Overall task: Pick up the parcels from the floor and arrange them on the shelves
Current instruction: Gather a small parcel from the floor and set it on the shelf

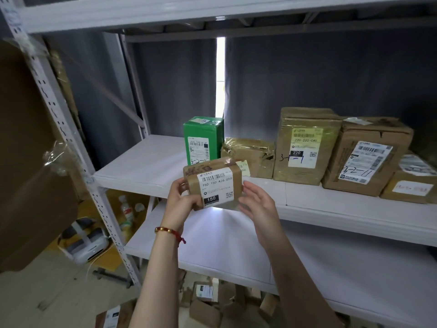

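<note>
A small brown parcel (212, 183) with a white label marked 150 is held up in front of the middle shelf (146, 166). My left hand (181, 197) grips its left end. My right hand (256, 203) touches its right end with the fingers spread. Behind it on the shelf stand a green box (203, 138), a crumpled taped parcel (250, 155), a tall brown box (305, 147), a larger box (366, 155) and a low box (411, 183) at the right edge. Several more parcels (205, 301) lie on the floor under the lowest shelf.
A bare lower shelf (236, 252) lies below my hands. The shelf upright (71, 147) stands at the left, with a big cardboard sheet (28, 162) beside it. Bottles and a white appliance (85, 242) sit on the floor at the left.
</note>
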Tool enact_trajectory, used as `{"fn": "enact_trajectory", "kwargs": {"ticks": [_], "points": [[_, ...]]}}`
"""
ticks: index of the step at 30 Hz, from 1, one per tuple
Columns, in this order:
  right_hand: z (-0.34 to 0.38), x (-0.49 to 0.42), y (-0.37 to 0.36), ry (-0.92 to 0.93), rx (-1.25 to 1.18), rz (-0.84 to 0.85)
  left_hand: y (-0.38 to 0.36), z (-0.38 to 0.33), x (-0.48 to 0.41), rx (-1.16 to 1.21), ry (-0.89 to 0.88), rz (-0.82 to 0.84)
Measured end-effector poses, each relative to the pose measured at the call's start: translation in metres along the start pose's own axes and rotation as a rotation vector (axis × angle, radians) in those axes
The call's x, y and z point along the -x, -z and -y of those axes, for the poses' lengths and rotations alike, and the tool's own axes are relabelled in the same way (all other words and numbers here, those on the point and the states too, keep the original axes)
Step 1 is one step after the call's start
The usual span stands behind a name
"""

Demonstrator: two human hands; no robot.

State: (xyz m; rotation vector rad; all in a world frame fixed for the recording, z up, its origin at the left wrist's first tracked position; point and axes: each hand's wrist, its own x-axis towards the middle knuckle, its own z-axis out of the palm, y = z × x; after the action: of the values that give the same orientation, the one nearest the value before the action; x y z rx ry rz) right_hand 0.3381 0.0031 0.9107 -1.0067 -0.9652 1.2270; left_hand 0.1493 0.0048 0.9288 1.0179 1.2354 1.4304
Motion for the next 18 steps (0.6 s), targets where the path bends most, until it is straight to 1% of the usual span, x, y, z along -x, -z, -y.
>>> {"fn": "enact_trajectory", "kwargs": {"ticks": [5,7,12,18], "points": [[0.003,-0.018,0.004,0.036,0.079,-0.075,-0.019,0.000,-0.026,-0.093,-0.010,0.149],[0.003,-0.024,0.007,0.044,0.115,-0.110,-0.025,0.003,-0.037,-0.149,-0.017,0.176],[0.001,-0.037,-0.006,0.037,0.241,-0.075,-0.024,0.020,-0.067,-0.201,0.021,0.083],[-0.021,-0.062,-0.047,-0.059,0.359,0.024,0.009,0.031,-0.092,-0.354,-0.095,-0.108]]}}
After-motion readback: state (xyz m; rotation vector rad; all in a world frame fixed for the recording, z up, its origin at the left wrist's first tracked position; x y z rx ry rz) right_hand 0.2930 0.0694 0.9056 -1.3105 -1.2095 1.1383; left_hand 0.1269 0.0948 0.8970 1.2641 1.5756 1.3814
